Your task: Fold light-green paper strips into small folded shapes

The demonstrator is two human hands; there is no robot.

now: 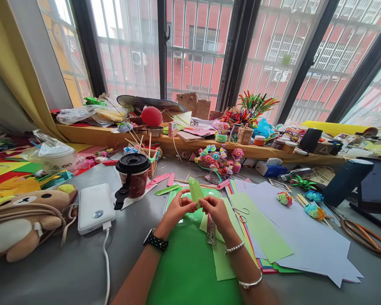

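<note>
A folded strip of light green paper (194, 189) stands upright between my hands above a green plastic folder (180, 262). My left hand (180, 206) pinches its lower left edge with thumb and finger. From the other side, my right hand (216, 212) grips its lower right edge. Below my right hand lies a patterned ruler (211, 231), partly covered by it. Light green paper sheets (224, 264) lie under my right wrist. Scissors (242, 214) rest just right of that hand. Another folded green piece (167, 189) and pink folded strips (158, 180) lie beyond my left hand.
Left of the folder are a lidded coffee cup (133, 176), a white power bank (96, 207) with a cable, and a plush bear (25, 224). White paper sheets (307, 237) spread to the right. Paper flowers (214, 161) and a crowded windowsill ledge (190, 146) stand at the back.
</note>
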